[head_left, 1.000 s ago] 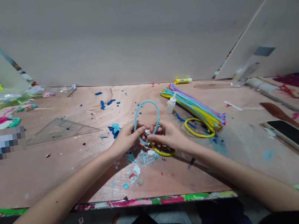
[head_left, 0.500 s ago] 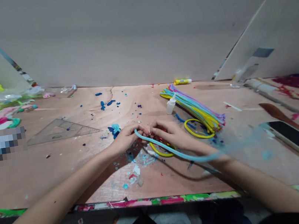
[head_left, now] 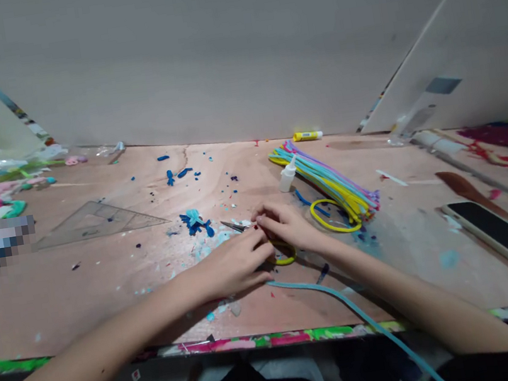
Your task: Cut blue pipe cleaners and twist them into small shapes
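Observation:
My right hand (head_left: pixel 290 226) is closed, its fingertips at a pair of scissors (head_left: pixel 234 226) whose pointed metal blades stick out to the left. The fingers hide most of the handles. My left hand (head_left: pixel 239 263) lies palm down just beside it, fingers bent and nearly touching the right fingertips. From under the left thumb a light blue pipe cleaner (head_left: pixel 341 298) runs right and hangs over the table's front edge. Its other end is hidden under the hand. Part of a yellow loop (head_left: pixel 286 260) shows on the table below my right hand.
Behind my right hand lie a bundle of coloured pipe cleaners (head_left: pixel 328 176), a white squeeze bottle (head_left: pixel 287 176) and a yellow glue stick (head_left: pixel 307 136). A clear set square (head_left: pixel 96 221) and blue scraps (head_left: pixel 195 221) are to the left. A phone (head_left: pixel 504 236) rests at the right.
My left hand has come down and toward me, turning palm down. The light blue pipe cleaner has dropped from across my right forearm to below it. Scissor blades now show.

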